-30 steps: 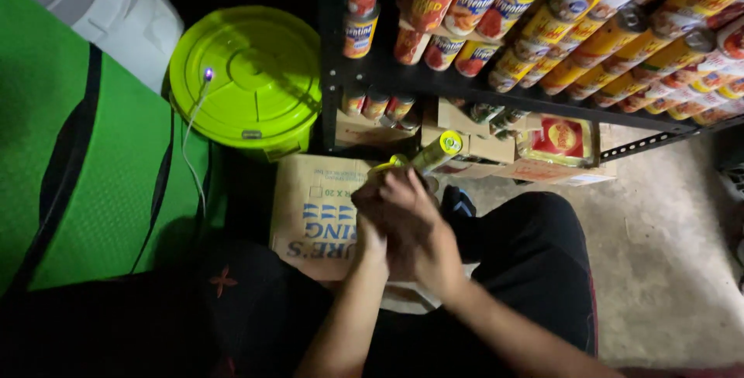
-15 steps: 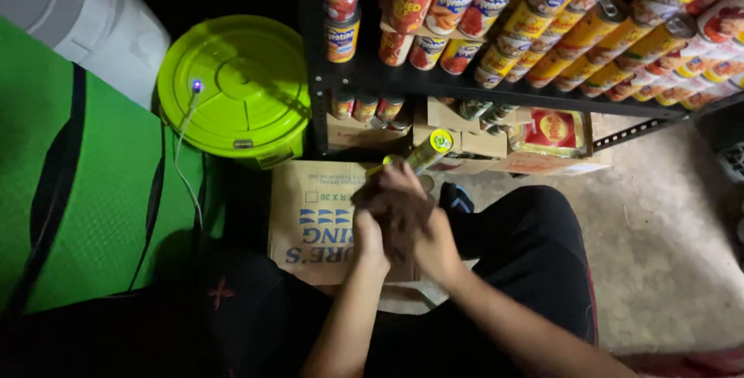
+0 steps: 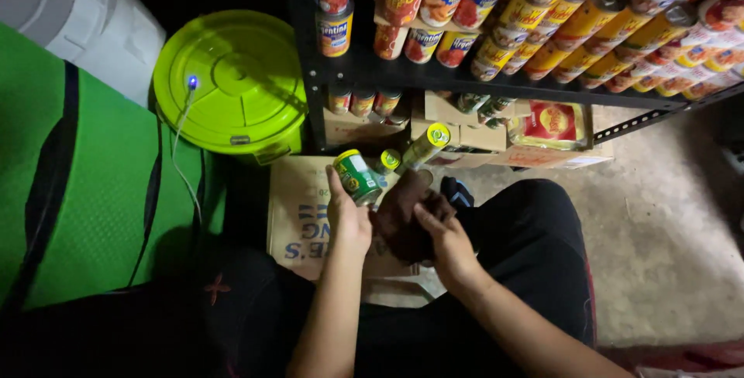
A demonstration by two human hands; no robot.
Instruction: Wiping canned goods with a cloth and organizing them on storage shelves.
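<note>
Resting in the left hand is one small green can with a yellow rim, tilted, the fingers curled round its lower side above a flattened cardboard box on the floor. Just beside it, the right hand is closed over a dark bundle at the person's lap; a second can, tall with a yellow lid, and a third small yellow-topped one stick up just beyond the hands, though whether the hand grips them cannot be told. Two hands, three cans near them. Farther out stand a black metal shelf stacked with many red and yellow tins, one lime-green round lidded bucket, and a green mat to the left.
</note>
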